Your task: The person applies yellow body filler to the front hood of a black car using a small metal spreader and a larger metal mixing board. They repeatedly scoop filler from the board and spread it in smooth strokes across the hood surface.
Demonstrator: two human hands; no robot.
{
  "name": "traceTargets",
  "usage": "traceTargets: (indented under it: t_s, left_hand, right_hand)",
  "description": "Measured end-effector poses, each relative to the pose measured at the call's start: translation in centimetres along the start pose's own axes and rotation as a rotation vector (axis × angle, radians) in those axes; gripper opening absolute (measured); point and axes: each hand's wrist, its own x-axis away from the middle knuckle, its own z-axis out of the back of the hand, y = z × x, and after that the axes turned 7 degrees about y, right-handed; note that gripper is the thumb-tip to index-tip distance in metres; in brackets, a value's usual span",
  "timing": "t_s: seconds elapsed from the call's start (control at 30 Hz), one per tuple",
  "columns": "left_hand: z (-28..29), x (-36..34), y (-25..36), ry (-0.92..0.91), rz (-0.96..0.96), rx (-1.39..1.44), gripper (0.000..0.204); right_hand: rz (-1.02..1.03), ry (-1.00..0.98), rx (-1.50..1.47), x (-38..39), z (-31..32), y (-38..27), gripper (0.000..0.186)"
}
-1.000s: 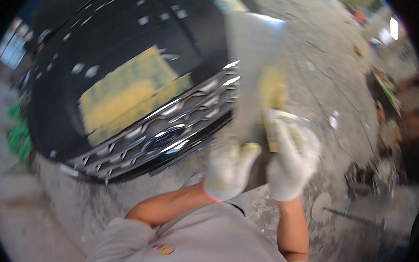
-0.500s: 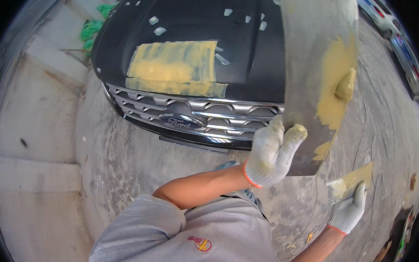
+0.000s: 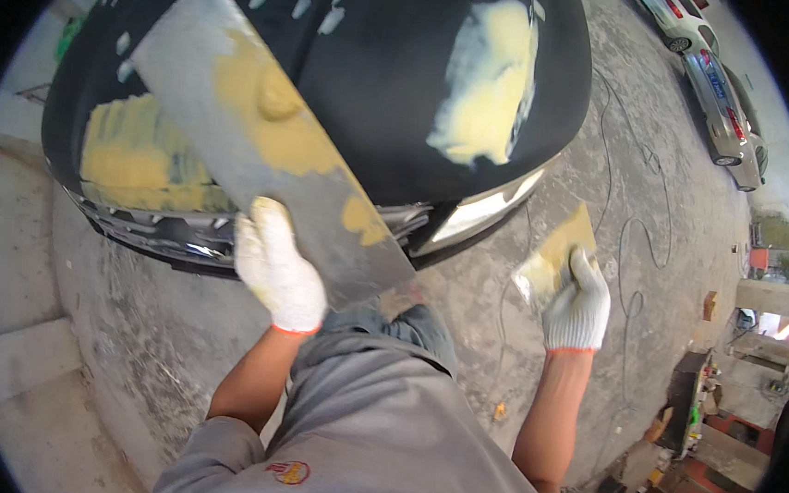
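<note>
Left glove: at about 8 o'clock, my left hand (image 3: 277,270), in a white knitted glove with an orange cuff, clasps the board's edge, thumb lying over its upper face; the fingers beneath are hidden.
Putty board: a long, grey, rectangular metal-looking sheet (image 3: 196,55), centred toward 10 o'clock and slanting from 11 o'clock down to 5, in front of the hood.
Board handling: I judge it stiff and fairly heavy at its far end, so a hold nearer its middle should balance better; the bare edge gives the cleanest grip, as smeared metal is likely slippery.
Yellow putty: a soft-looking mound (image 3: 278,98) sits toward the board's far edge, with smears around it; it probably slides if the board tips.
Right glove: toward 3 o'clock, my right hand (image 3: 580,303) pinches the spreader by its near end, thumb on the face turned up to me.
Spreader: a thin, flat, yellow-smeared blade (image 3: 561,246), at that hand's 11 o'clock; it looks light and springy, best held at the edge away from the putty.
Black hood: a dark, curved car panel (image 3: 378,106) at 12 o'clock, with a pale yellow patch (image 3: 491,78) at 1 o'clock.
</note>
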Motion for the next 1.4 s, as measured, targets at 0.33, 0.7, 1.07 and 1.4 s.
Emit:
traceTargets:
  t_s: [0.33,0.7,1.07,1.4]
  left_hand:
    - [2.9,2.0,-1.6,0.478,-0.064,-0.305,0.047]
    - [3.8,4.5,-2.9,0.617,0.035,-0.345,0.043]
    - [7.0,-3.9,-2.4,0.377,0.084,-0.246,0.051]
    - [8.4,-5.2,-2.5,0.152,0.131,-0.025,0.047]
  right_hand:
    - [1.461,-0.594,1.058,-8.2,-14.5,-0.1,0.032]
    - [1.687,-0.683,1.099,-11.2,-20.7,6.2,0.044]
    - [1.531,-0.594,1.226,-9.7,-22.4,6.6,0.048]
    - [1.512,-0.550,1.275,-9.8,-23.2,7.4,0.050]
